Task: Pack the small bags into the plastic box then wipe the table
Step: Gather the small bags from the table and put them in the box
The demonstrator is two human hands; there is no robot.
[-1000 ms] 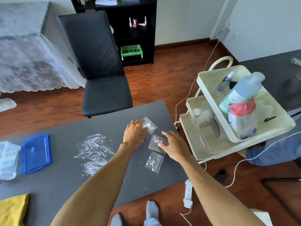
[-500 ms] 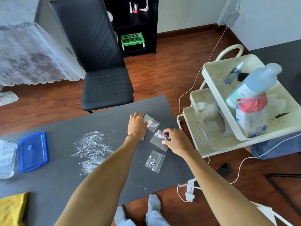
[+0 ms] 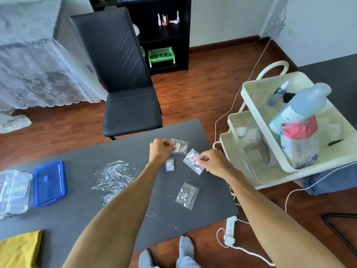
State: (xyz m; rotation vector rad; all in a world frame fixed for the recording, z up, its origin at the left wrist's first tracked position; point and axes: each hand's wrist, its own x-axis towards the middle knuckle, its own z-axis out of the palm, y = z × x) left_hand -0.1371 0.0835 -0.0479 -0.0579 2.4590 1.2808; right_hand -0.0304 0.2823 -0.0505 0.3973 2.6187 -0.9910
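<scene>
Right of centre in the frame, each of the two hands pinched a small clear bag by its edge: the left hand (image 3: 161,149) gripped the bag with the white label (image 3: 180,147), and the right hand (image 3: 213,162) gripped the bag with red pieces (image 3: 192,161), which tilted up off the dark surface (image 3: 77,213). Pinching at the rim looked like the natural way to lift such thin, flat packets, since there was little else to catch hold of. Two more bags remained lying flat: a tiny iridescent bag (image 3: 170,165) just below the left hand, and a bag with white flowers (image 3: 187,195) nearer the bottom of the frame. The clear plastic box (image 3: 13,190) stood open at the far left edge, its blue lid (image 3: 49,183) laid beside it, presumably set off so the bags could drop straight in; it was well apart from the bags, so each load would have to travel across the surface. A smeared white spill (image 3: 114,178) lay between the box and the bags, and a yellow cloth (image 3: 21,248) waited at the lower left corner, probably kept for the wiping. Judged from this, packing had barely started and the wiping had not begun.
</scene>
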